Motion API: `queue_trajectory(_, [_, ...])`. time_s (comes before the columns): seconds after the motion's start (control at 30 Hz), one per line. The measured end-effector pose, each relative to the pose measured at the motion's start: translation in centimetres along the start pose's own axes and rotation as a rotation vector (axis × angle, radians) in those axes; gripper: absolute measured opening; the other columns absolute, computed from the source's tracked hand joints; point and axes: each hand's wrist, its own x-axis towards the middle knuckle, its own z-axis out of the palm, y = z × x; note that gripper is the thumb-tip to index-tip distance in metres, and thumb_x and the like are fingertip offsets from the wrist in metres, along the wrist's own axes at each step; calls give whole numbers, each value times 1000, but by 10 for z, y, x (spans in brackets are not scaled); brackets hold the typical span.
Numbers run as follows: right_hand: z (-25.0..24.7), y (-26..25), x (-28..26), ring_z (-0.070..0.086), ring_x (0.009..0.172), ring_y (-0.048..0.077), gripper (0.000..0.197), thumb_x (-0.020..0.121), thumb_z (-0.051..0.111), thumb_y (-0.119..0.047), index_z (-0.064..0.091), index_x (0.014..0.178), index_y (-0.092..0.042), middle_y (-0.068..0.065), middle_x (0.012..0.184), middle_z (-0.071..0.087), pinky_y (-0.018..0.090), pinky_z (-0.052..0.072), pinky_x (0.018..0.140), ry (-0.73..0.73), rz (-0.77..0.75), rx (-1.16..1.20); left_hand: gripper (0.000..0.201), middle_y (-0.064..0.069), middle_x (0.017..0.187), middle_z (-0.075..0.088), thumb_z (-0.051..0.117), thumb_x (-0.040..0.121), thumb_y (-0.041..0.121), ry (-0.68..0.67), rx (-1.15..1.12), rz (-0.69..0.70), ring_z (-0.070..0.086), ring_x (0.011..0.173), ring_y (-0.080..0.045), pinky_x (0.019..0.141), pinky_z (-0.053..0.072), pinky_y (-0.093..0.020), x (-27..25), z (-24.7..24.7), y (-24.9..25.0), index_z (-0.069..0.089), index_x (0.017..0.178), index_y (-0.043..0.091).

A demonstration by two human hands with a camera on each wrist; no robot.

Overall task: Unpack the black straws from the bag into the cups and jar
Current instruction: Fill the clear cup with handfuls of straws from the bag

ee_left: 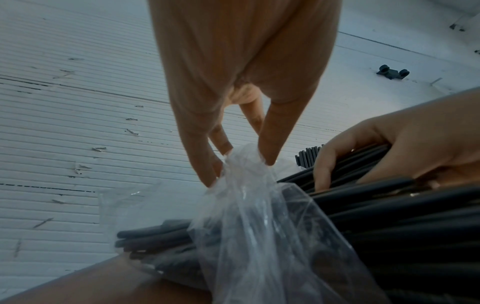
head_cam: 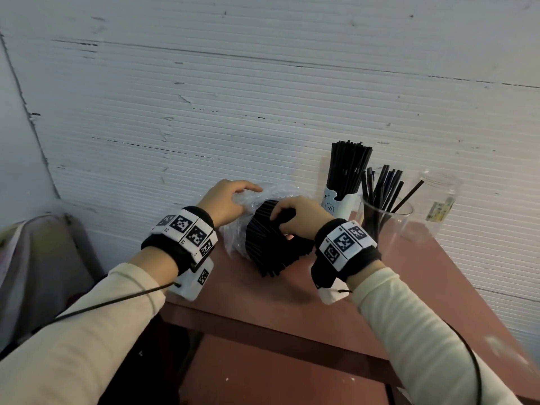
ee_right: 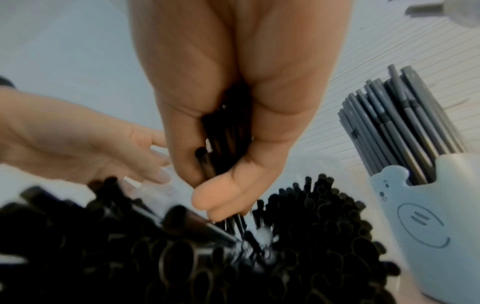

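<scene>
1. Two hands work at the bag: the left hand pinches the clear plastic bag at its top, I think to keep it from sliding.
2. The right hand grasps a small bunch of black straws from the pile in the bag.
3. On the tabletop to the right, the bear cup and the clear cup already hold straws.
4. Only one straw leans in the jar.

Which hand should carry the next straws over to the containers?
Right. The right hand already grips a bunch of straws and is nearer the glass cup; the left hand pinches the bag.
</scene>
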Motion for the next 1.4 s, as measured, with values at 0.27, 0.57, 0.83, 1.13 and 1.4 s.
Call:
queue_trajectory(0.27, [-44,5,-43,65,66,7,28,78,67,2,73,97,-19,-9,81,65,21,57,70,-58,-29,-16,55,2,136,43,80,76,21,112,146,254,42,124,-10,104,32,-22,-14,12,35,61,127,27])
queue_trajectory(0.57, [-75,-2,-84,67,60,6,30,81,70,-4,72,100,-27,-2,80,69,15,49,59,-143,-56,8,43,9,99,65,82,72,25,-263,296,360,60,94,-12,80,45,-16,-3,48,99,61,109,21])
queue_trajectory(0.83, [-120,-13,-130,56,96,-11,50,83,69,-46,52,130,-46,-19,114,59,15,43,88,346,-267,84,23,17,66,64,69,87,42,-81,-53,289,60,68,1,66,45,-17,-10,61,132,61,74,25])
queue_trajectory(1.13, [-100,-17,-112,59,103,-1,22,94,59,-17,67,114,-18,-14,109,63,18,47,92,618,-475,84,15,-9,81,64,76,83,14,-319,-602,155,63,81,-19,89,52,-36,-33,89,151,64,82,5])
queue_trajectory(1.4, [-80,2,-109,52,109,-4,37,92,64,-24,59,128,-20,-14,122,57,5,36,95,476,-435,-1,26,-15,91,61,71,83,0,-449,-647,68,61,90,-20,95,50,-35,-38,91,142,59,101,-14])
